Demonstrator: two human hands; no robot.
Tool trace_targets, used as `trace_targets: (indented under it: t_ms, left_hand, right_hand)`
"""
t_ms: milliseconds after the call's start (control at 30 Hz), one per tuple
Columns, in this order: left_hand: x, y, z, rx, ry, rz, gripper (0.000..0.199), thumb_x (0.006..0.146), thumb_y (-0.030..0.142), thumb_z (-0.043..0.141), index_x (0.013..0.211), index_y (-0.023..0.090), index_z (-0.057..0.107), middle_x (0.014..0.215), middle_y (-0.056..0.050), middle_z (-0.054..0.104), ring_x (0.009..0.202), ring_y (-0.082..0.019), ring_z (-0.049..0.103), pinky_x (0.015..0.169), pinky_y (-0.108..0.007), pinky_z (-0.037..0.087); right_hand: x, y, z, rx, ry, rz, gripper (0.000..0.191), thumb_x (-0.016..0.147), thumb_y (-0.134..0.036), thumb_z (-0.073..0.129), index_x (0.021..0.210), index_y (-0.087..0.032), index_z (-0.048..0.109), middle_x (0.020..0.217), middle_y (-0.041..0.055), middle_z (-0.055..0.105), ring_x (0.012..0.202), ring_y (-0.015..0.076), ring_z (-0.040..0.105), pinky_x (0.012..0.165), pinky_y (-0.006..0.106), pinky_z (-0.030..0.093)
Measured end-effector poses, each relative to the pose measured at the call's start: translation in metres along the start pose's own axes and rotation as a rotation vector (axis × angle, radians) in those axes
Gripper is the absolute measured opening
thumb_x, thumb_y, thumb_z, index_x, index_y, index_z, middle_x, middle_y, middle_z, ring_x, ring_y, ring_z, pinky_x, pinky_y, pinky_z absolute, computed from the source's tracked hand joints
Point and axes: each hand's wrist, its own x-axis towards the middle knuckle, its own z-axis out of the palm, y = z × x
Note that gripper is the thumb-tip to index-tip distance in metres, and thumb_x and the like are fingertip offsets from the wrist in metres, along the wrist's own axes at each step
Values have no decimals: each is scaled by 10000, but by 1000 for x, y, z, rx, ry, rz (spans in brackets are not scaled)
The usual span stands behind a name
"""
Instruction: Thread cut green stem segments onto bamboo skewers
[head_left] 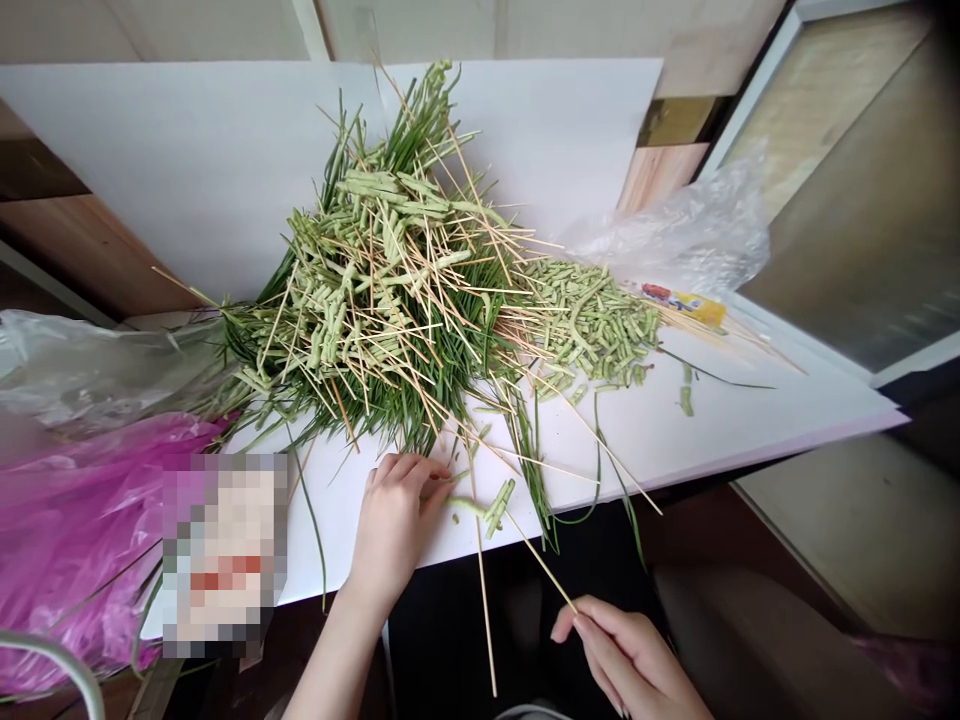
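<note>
Pale wood formed the thin skewer that your right hand pinched near its lower end, thumb and fingers pressed together in a narrow grip. Its long axis ran from 5 o'clock at your fingers to 11 o'clock, where green bean pieces sat at its tip, their own length tilted toward 1 o'clock, above the front of the surface. Your left hand was at 10 o'clock from the right, fingers curled; I could not tell whether that grip pinched anything. The tangled pile lay at 12 o'clock.
</note>
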Motion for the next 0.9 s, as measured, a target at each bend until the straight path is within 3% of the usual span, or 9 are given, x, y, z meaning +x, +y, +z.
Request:
trace_targets:
  t_ms: [133,233,367,467,667,900]
  left_hand:
    - [0,3,-1,-152,37,-96,49,868,253,675,857,214,703,886,-60,735,873,-267,633,829,-399,478]
    - [0,10,-5,-412,64,-219,106,875,303,676,909,209,713,910,-57,728,839,-226,658,769,-330,506]
    - [-2,23,-11,-883,-1,-321,194,856,364,730,960,202,756,918,-45,755,876,-198,684,841,-296,519]
    - [-4,30,-13,-1083,-79,-380,200,807,370,790,891,189,793,950,-59,773,896,-198,688,875,-296,516]
    - [-8,34,-6,-1175,-205,-413,194,800,355,807,922,206,823,931,-57,791,884,-188,681,851,-282,520]
    - [-6,38,-6,-1177,-217,-402,190,771,365,828,872,204,827,883,-55,792,851,-184,684,827,-269,528]
  right_hand:
    - [0,2,1,-19,-4,7,730,874,-846,401,947,-185,702,566,-72,286,524,126,309,520,251,263]
    - [-2,1,1,-29,-8,-7,737,879,-850,376,935,-189,698,556,-74,266,513,126,293,504,250,236]
    - [-4,-3,2,-65,39,-81,713,911,-815,367,895,-189,706,567,-68,254,513,125,288,492,249,237]
    - [-5,-5,2,-91,70,-144,665,940,-767,390,863,-189,711,579,-60,262,510,123,296,462,240,240]
    - [-4,-3,2,-79,65,-176,611,961,-720,421,856,-191,708,575,-63,250,490,116,267,420,236,197]
    - [-5,-3,1,-154,87,-191,651,962,-733,387,875,-191,737,580,-56,284,499,123,293,468,241,278]
